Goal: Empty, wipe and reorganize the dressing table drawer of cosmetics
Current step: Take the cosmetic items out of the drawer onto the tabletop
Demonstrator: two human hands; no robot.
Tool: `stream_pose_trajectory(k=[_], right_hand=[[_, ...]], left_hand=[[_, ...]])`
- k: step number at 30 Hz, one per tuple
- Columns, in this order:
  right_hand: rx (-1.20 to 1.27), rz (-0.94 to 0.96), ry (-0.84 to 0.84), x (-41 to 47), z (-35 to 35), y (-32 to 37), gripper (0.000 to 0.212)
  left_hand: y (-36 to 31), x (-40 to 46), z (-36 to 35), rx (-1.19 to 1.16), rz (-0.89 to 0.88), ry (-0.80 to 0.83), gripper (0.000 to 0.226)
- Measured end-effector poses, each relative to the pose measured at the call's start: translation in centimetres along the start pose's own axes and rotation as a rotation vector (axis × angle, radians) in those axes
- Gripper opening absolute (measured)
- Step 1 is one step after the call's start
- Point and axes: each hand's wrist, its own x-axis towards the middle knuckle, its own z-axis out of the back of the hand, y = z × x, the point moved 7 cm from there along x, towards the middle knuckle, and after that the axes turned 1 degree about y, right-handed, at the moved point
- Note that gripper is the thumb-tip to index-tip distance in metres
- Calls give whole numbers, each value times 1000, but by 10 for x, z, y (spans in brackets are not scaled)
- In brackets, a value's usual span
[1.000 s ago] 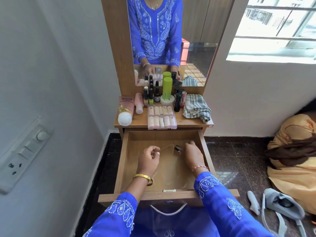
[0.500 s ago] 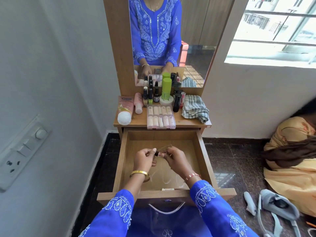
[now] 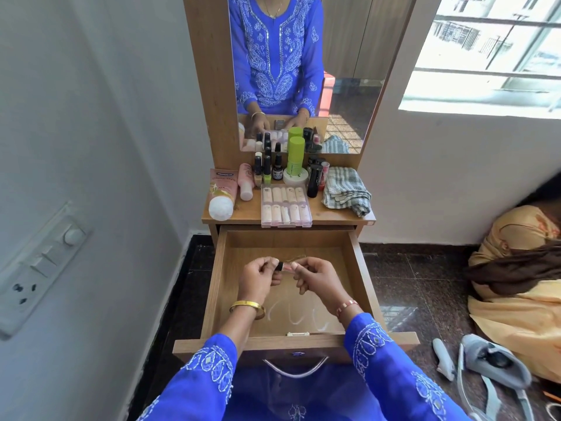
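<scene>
Gleaming dark floor tiles [image 3: 419,287] surround the wooden dressing table [image 3: 340,215].

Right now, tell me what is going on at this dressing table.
A person stands over the open drawer, holding a small cosmetic item between both hands above it: the left hand pinches one end, the right hand the other. The drawer looks nearly emptied, with white streaks on its floor. Bottles and tubes, a clear case and a checked cloth sit on the tabletop.
</scene>
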Motion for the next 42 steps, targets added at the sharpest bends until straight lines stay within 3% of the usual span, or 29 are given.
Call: stream_pose_trajectory(k=[3, 7, 15, 21, 24, 30, 42], right_hand=[[284, -40, -12, -2, 4, 0, 11], [404, -8, -35, -5, 9, 4, 7], [190, 214, -219, -10, 25, 48, 9], [65, 331, -610, 12, 66, 92, 8], [-124, 317, -710, 29, 75, 106, 10], [-470, 301, -686, 55, 71, 106, 15], [-543, 307, -592, 61, 70, 97, 16]], left_hand=[[-7, -2, -2, -48, -31, 13, 13], [-15, -7, -1, -51, -76, 0, 17], [-67, -15, 2, 87, -326, -125, 22], [-115, 18, -7, 170, -392, -112, 33], [-127, 31, -10, 252, -417, -93, 32], [-131, 35, -20, 383, -476, -16, 29], [-128, 33, -23, 426, -504, -21, 29]])
